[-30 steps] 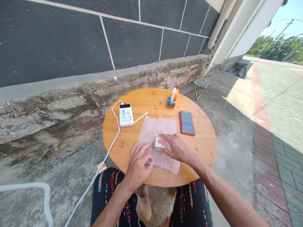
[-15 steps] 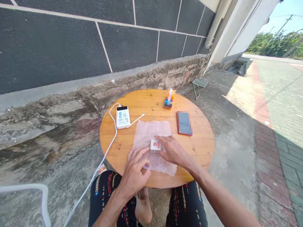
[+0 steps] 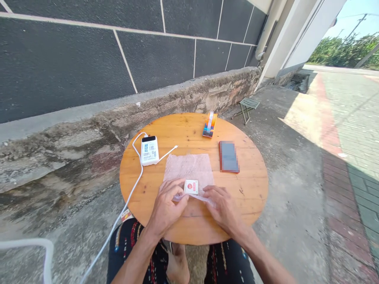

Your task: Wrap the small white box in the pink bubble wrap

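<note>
1. A white cable [image 3: 130,189] runs from the lower left, up over the edge of the round wooden table [image 3: 251,189], and curves into a white power bank [image 3: 149,150] lying flat on the table's left part; a 2nd short white lead [image 3: 168,152] sticks out from the power bank toward the right.
2. The left hand [image 3: 166,207] is at the near edge of the table; its fingers are curled and pinched on the near edge of a sheet of bubble wrap [image 3: 189,167], which is lifted off the wood there.
3. The bubble wrap lies spread in the middle of the table, just right of the power bank; a small white box with a red mark [image 3: 191,186] sits on its near part, between the 2 hands and just beyond the raised edge.
4. The right hand [image 3: 223,207] grips the same near edge of the wrap on the right side, fingers bent over it; how tightly, I cannot tell.
5. An orange and blue tape dispenser [image 3: 209,124] stands at the far side of the table; a dark phone with a red rim [image 3: 229,156] lies flat just right of the wrap.
6. A small green stool [image 3: 248,106] stands on the ground beyond the table, by the wall.
</note>
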`<state>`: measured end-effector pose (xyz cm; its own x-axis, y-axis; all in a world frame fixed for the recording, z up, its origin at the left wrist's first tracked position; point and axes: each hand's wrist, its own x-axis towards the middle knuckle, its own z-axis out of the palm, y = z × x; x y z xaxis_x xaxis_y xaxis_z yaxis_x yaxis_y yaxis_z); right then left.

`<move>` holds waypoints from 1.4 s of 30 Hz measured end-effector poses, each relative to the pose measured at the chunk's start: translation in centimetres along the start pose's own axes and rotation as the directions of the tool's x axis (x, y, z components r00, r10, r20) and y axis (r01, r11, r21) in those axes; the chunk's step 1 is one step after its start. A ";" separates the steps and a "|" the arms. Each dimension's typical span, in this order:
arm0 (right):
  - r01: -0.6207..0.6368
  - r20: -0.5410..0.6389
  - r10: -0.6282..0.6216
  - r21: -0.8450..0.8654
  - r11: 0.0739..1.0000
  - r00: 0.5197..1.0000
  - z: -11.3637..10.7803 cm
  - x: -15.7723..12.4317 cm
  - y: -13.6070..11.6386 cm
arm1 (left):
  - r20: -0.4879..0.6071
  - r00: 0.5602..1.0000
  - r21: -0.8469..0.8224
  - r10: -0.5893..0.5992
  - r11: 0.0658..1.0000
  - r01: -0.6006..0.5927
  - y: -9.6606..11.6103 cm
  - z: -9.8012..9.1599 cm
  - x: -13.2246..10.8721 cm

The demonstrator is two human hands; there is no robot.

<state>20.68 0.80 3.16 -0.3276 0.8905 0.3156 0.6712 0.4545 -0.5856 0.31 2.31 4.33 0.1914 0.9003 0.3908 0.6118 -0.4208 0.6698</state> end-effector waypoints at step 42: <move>-0.272 -0.082 0.261 -0.165 0.948 0.962 1.0 2.3 3.1 | 0.037 0.898 -0.080 -0.439 0.894 0.440 0.3 1.7 1.7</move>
<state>21.30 4.32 1.33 -0.0847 0.9736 0.2120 0.8354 0.1854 -0.5174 2.09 3.91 4.10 -0.0683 0.9971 0.0336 0.5696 0.0113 0.8219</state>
